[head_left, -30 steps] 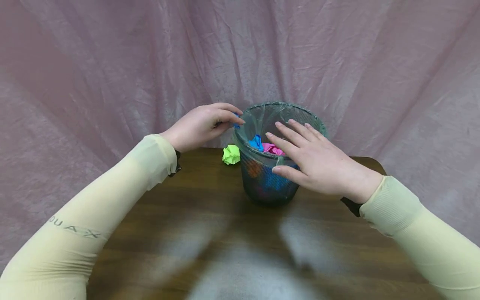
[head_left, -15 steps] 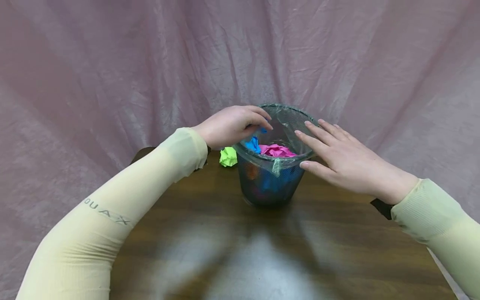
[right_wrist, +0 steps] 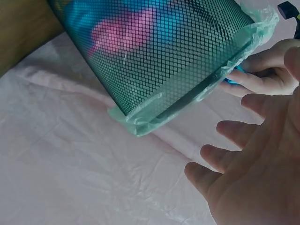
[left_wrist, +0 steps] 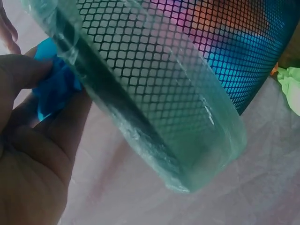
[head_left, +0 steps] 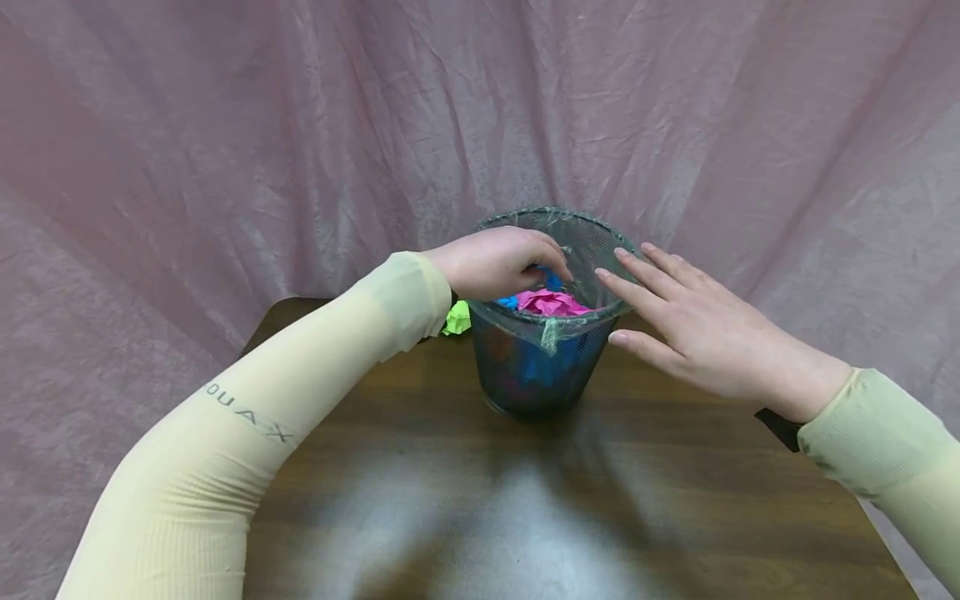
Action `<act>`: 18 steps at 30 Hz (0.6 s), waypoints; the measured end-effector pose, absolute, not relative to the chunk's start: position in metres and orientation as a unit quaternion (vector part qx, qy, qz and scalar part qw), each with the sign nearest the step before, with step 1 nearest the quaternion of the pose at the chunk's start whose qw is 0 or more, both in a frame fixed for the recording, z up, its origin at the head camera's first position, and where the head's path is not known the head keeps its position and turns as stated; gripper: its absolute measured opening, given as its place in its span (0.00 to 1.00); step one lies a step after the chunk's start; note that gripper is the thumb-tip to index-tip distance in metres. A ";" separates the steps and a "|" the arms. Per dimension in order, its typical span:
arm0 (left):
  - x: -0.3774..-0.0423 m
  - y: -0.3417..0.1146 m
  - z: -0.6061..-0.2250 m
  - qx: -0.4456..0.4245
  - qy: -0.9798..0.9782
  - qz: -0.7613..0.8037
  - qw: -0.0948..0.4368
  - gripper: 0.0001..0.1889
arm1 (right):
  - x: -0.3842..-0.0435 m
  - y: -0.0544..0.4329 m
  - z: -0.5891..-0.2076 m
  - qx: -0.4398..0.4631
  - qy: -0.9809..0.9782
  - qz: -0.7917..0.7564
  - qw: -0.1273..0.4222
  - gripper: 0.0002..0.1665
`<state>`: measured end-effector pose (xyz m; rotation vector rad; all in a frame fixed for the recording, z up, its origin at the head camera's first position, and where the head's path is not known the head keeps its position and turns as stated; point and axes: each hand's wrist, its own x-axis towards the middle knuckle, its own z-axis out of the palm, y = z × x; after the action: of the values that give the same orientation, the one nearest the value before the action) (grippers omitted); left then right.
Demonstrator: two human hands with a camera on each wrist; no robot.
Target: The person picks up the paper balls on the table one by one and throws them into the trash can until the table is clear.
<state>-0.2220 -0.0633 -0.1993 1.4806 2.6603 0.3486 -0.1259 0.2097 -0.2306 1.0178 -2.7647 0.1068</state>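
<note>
My left hand (head_left: 495, 260) reaches over the rim of a black mesh wastebasket (head_left: 536, 375). It pinches a crumpled blue paper ball (left_wrist: 55, 86) between thumb and fingers, inside the basket's mouth. A thin translucent green bag (head_left: 550, 335) lines the basket and folds over its rim. Within lie a pink crumpled paper (head_left: 553, 302) and another blue one (head_left: 508, 302), with orange showing dimly through the mesh. To the right of the basket, my right hand (head_left: 697, 329) is held with fingers spread and holds nothing; the right wrist view shows its fingertips apart from the rim.
A light green paper ball (head_left: 457, 319) lies on the brown wooden table (head_left: 420, 500) left of the basket, partly hidden by the left sleeve (head_left: 397, 292). Behind the table hangs a pinkish draped cloth (head_left: 480, 108).
My left hand has moved right, from outside the left rim to over the basket's mouth, carrying the blue paper ball. The right hand has shifted right, away from the basket's front.
</note>
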 end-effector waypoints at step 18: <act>-0.222 -0.071 -0.203 0.465 0.880 0.069 0.070 0.25 | -0.125 0.208 -0.240 0.338 -0.935 0.036 0.099 0.44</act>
<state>-0.2217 -0.0708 -0.2029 1.3984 2.6472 0.2068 -0.1253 0.2076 -0.2395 1.0002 -2.7655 0.1068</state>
